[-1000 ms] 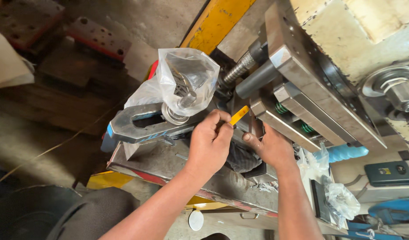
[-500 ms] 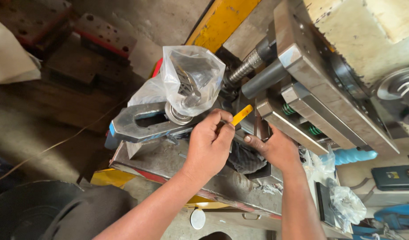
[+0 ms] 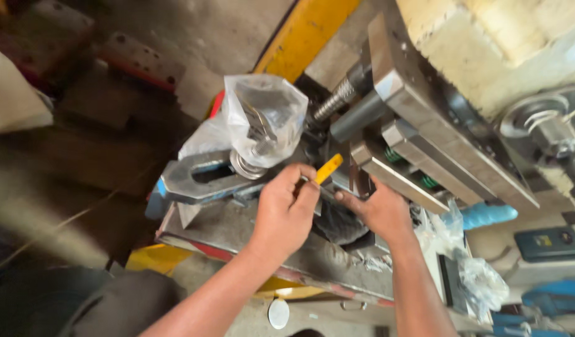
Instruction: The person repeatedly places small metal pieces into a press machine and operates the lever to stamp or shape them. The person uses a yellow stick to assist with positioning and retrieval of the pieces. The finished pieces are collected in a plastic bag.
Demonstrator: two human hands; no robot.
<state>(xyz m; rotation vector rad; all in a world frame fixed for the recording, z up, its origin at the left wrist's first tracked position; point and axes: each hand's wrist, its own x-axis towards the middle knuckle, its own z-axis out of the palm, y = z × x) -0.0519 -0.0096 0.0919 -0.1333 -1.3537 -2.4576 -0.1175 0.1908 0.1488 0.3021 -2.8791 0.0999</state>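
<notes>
A: Left hand (image 3: 284, 209) is curled tight, fingers pinched together on a thin tool with a yellow handle (image 3: 328, 168); the handle pokes up and to the right past the fingertips.

B: And the right hand (image 3: 378, 209)?

A: Just beside it, fingers pressed down at the tool's lower end, next to a dark rag (image 3: 337, 224). Whether it grips anything, I cannot tell.

B: Where does the tool sit?

A: Over the grey steel plate (image 3: 237, 228), right in front of the slotted metal clamp (image 3: 203, 178).

B: That bag?

A: A clear plastic bag (image 3: 262, 118) stands on the clamp, metal parts inside. Behind the hands, steel machine bars (image 3: 425, 131) run diagonally.
</notes>
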